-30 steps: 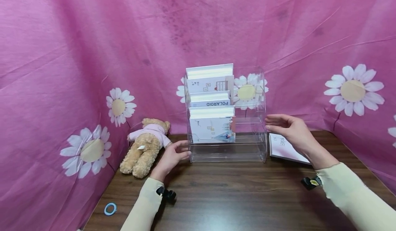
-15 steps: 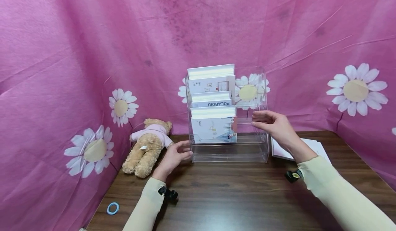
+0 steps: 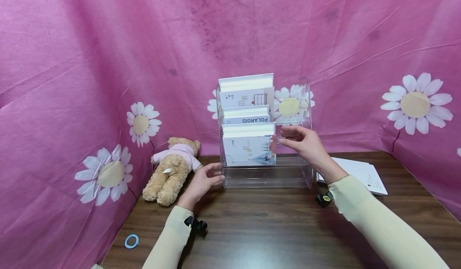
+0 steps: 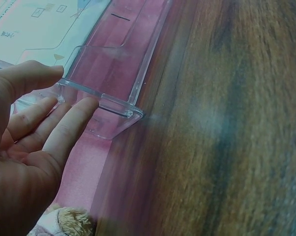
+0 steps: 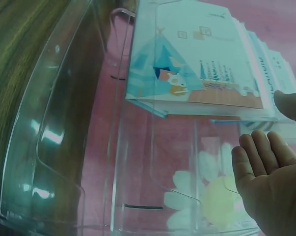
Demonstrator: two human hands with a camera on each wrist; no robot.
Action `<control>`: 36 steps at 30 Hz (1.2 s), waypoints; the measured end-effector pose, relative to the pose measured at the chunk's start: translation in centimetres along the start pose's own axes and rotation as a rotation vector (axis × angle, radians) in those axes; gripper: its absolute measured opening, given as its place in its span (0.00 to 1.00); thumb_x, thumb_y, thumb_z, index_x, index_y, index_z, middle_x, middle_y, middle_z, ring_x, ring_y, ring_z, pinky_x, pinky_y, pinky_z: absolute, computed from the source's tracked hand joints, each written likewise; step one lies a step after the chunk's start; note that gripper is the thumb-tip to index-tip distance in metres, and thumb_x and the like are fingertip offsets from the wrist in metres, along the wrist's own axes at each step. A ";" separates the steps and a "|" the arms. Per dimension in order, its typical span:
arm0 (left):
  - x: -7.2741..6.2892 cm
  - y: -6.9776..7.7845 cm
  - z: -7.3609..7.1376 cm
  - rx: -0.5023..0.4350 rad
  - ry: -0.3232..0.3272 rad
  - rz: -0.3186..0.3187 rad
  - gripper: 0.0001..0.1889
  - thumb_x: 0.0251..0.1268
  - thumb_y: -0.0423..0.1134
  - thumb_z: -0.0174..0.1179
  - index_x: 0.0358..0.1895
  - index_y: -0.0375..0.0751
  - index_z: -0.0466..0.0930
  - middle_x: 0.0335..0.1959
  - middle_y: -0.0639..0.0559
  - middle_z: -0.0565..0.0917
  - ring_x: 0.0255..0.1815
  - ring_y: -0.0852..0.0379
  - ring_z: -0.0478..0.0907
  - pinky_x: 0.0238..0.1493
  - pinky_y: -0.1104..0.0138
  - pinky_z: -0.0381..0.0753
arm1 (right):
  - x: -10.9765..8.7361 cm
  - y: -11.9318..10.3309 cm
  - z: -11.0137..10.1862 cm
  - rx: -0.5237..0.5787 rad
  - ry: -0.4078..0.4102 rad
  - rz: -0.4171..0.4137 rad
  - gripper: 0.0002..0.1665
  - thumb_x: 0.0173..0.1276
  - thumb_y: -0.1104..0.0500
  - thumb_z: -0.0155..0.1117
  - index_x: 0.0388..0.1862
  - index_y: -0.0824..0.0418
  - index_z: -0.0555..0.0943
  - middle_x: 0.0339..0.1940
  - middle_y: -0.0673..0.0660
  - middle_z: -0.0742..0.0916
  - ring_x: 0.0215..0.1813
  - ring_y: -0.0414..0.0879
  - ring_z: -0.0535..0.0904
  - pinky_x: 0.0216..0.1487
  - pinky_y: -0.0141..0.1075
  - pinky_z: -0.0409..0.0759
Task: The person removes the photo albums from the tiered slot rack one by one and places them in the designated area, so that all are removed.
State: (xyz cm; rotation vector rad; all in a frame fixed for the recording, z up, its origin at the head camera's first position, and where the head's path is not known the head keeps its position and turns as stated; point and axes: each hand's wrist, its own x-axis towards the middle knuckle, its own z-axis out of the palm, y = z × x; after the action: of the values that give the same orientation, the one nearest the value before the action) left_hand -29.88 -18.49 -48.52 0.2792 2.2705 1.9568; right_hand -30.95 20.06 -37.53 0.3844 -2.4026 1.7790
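Observation:
A clear acrylic tiered rack stands on the table, with several white books in its left half. The front book has a drawn tent scene; behind it is a book with POLAROID on its spine. My left hand rests at the rack's lower left side; in the left wrist view, its thumb and fingers lie by the clear edge. My right hand hovers over the rack's right half, near the front book's right edge, holding nothing. The right wrist view has its fingers extended, apart from the books.
To the left a teddy bear in a pink top lies on the table. A blue ring is near the table's left edge. White books lie to the right of the rack. Pink flowered cloth hangs behind.
My right hand has moved left, from beside the rack's right side to the front book's right edge, uncovering the white books on the table. The left hand stays at the rack's side.

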 end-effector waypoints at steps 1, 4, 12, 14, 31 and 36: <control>0.0 0.1 0.0 -0.001 0.002 -0.002 0.28 0.75 0.23 0.68 0.76 0.26 0.76 0.67 0.18 0.82 0.61 0.48 0.88 0.60 0.60 0.95 | 0.2 0.0 0.2 0.001 -0.002 -0.005 0.36 0.76 0.57 0.79 0.77 0.69 0.79 0.72 0.68 0.88 0.53 0.28 0.86 0.52 0.21 0.87; -0.1 0.2 -0.1 -0.003 0.008 -0.006 0.28 0.75 0.23 0.68 0.76 0.26 0.76 0.67 0.18 0.82 0.59 0.52 0.88 0.59 0.63 0.95 | 0.6 0.2 0.7 0.003 -0.006 -0.013 0.35 0.76 0.59 0.79 0.77 0.70 0.79 0.73 0.74 0.85 0.52 0.27 0.86 0.55 0.19 0.85; -0.1 0.2 0.0 -0.004 0.001 -0.009 0.28 0.75 0.23 0.68 0.76 0.25 0.76 0.66 0.18 0.81 0.56 0.56 0.88 0.57 0.65 0.94 | 1.1 0.7 1.5 0.012 0.010 -0.017 0.34 0.77 0.59 0.78 0.76 0.68 0.80 0.73 0.72 0.86 0.52 0.25 0.85 0.56 0.18 0.84; -0.1 0.2 -0.1 -0.002 0.004 -0.009 0.28 0.75 0.23 0.68 0.76 0.26 0.76 0.67 0.18 0.81 0.58 0.53 0.88 0.57 0.65 0.94 | 1.3 0.8 1.8 0.005 0.021 -0.029 0.33 0.76 0.60 0.78 0.75 0.68 0.81 0.72 0.72 0.87 0.51 0.25 0.86 0.55 0.18 0.84; -0.2 0.2 0.1 -0.007 -0.005 -0.004 0.28 0.76 0.23 0.67 0.77 0.25 0.75 0.66 0.16 0.81 0.57 0.55 0.88 0.61 0.60 0.95 | 1.5 1.0 2.8 0.056 0.061 -0.030 0.31 0.76 0.62 0.78 0.73 0.70 0.81 0.68 0.76 0.87 0.49 0.26 0.87 0.57 0.18 0.84; -0.1 0.2 0.1 -0.001 -0.009 0.000 0.28 0.76 0.23 0.67 0.77 0.25 0.75 0.67 0.16 0.81 0.61 0.47 0.89 0.61 0.60 0.94 | 1.5 1.0 2.9 0.052 0.068 -0.033 0.30 0.76 0.62 0.78 0.72 0.71 0.82 0.68 0.75 0.87 0.49 0.25 0.87 0.57 0.17 0.84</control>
State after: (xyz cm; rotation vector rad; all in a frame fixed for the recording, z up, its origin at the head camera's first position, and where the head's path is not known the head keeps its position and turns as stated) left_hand -29.74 -18.41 -48.38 0.2874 2.2645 1.9528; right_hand -32.55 17.34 -38.95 0.3608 -2.2952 1.8138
